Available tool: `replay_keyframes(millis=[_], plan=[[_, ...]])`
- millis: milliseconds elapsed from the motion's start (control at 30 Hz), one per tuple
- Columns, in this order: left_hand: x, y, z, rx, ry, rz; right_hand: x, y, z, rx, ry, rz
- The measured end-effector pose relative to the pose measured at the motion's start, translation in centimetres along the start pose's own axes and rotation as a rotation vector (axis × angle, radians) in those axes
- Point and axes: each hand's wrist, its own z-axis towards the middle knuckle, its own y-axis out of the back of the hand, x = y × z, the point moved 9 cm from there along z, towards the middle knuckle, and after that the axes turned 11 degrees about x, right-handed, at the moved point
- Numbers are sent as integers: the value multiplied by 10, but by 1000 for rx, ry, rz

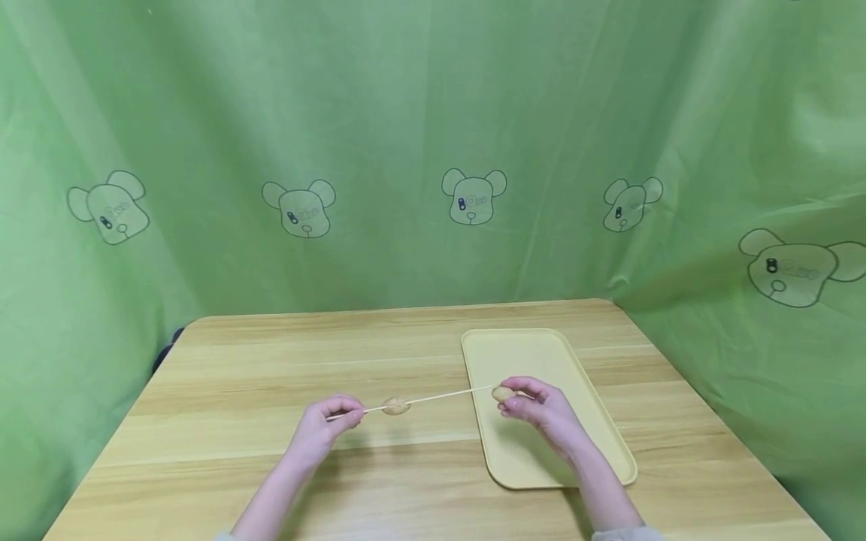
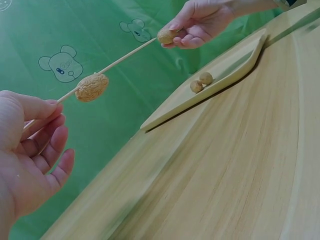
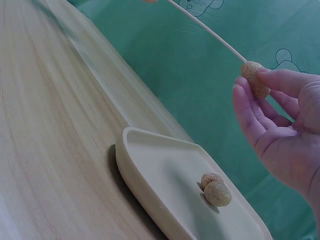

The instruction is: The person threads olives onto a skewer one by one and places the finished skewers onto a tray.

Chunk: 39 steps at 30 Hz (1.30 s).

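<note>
A thin wooden skewer [image 1: 440, 396] is held level above the table, and my left hand [image 1: 328, 428] pinches it near one end. Threaded on it, a short way from those fingers, is a tan, wrinkled, oval ball [image 2: 92, 87]. My right hand [image 1: 548, 413] pinches a second wrinkled ball [image 3: 255, 79] between thumb and fingers, right at the skewer's other tip. Below the right hand lies a pale yellow tray [image 1: 514, 346]. Two more such balls sit together on it, a rounder ball [image 3: 218, 193] and a partly covered ball [image 3: 210, 179]; the right hand hides them in the head view.
The light wooden table [image 1: 237, 361] carries the tray on its right side. Green curtains [image 1: 379, 98] printed with bear heads hang behind the table and along both sides.
</note>
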Motion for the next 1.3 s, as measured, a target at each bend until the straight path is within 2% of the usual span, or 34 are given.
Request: replay_keyframes(millis=[300, 667, 867, 1300], plan=[[0, 0, -1, 8, -3, 5, 4, -2, 0, 6, 47, -1], [3, 0, 0, 40, -19, 28, 0, 4, 1, -62, -31, -81], [2, 0, 0, 57, -42, 18, 0, 3, 2, -73, -40, -93], [3, -1, -1, 68, -25, 6, -3, 6, 1, -99, -49, -68]])
